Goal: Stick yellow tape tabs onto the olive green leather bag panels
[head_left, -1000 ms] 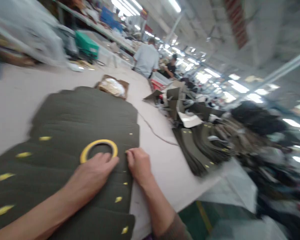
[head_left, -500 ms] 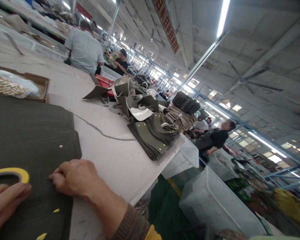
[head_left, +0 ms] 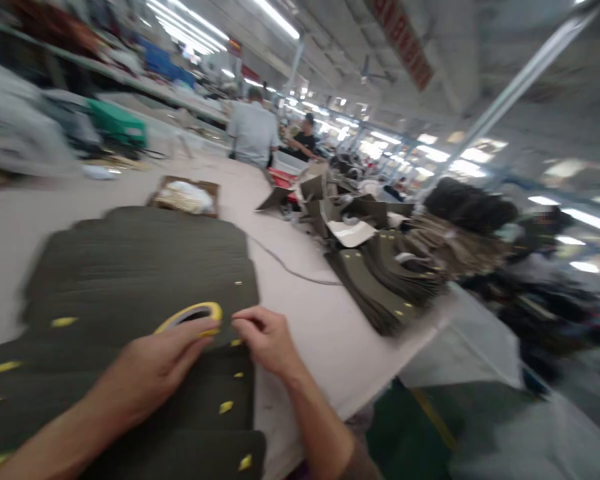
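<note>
A roll of yellow tape (head_left: pixel 214 311) is gripped at its near edge by my left hand (head_left: pixel 155 367), between thumb and fingers. Just right of the roll, my right hand (head_left: pixel 273 341) is closed in a pinch above the panels' right edge; what its fingertips hold, if anything, is too blurred to make out. Beneath both hands lie overlapping dark olive panels (head_left: pixel 155 247), spread in rows. Small yellow tape pieces (head_left: pixel 225 407) are stuck on them at the right and left sides.
Behind the panels sits a cardboard box (head_left: pixel 216 197) with a bag of gold-coloured parts. Stacked olive strips (head_left: pixel 370 283) lie near the table's right edge, with brown bundles (head_left: pixel 460 243) behind. A cord (head_left: pixel 290 270) crosses the pale table (head_left: pixel 300 320). People (head_left: pixel 254 127) stand farther back.
The view has swung left, bringing in more of the panels and the whole box. My right hand now pinches close beside the tape roll, which stays in my left hand.
</note>
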### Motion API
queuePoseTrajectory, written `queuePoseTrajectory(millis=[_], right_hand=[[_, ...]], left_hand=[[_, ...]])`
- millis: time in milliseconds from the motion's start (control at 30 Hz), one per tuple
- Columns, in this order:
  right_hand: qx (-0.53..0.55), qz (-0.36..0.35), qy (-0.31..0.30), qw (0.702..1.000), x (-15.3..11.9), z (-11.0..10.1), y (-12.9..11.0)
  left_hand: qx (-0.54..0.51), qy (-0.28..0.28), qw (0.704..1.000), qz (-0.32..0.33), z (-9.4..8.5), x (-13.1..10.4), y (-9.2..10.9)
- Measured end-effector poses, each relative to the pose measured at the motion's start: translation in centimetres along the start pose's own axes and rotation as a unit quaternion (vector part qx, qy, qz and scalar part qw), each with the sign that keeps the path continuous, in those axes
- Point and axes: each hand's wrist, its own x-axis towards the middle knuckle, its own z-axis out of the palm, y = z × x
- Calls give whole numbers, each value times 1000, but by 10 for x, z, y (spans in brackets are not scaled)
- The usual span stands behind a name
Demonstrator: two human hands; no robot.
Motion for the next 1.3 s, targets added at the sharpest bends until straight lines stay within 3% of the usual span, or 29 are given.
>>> queuePoseTrajectory(millis=[67, 267, 433, 667, 733, 833, 900, 967, 1067, 1200, 1300], right_hand=[[55, -34, -2, 998, -3, -1, -1], [7, -203, -33, 979, 0, 5, 5], [-63, -238, -20, 969, -1, 14, 4], [-139, -264, 44, 953, -5, 19, 5], [-127, -230, 49, 964, -7, 19, 2], [-20, -79, 34, 996, -4, 20, -3], [61, 30, 14, 998, 1, 18, -2], [83, 93, 32, 992, 10, 13, 3], [82, 154, 58, 983, 23, 0, 20], [124, 205, -40, 970, 31, -16, 43], [114, 199, -69, 971, 31, -16, 53]], left_hand=[[-6, -25, 999, 19, -6, -5, 0], [-3, -32, 999, -9, -3, -3, 5], [-2, -53, 998, -28, -6, -6, 10], [17, -56, 998, -34, -6, -4, 12], [50, -40, 998, -26, -4, -2, 13], [92, -6, 996, 4, -3, 2, 15], [102, 13, 994, 19, -3, 4, 18], [97, 25, 995, 26, -4, 4, 21], [99, 37, 994, 15, -4, 4, 21], [189, -14, 982, -2, 4, 8, 7], [224, -73, 972, -8, 11, 11, -4]])
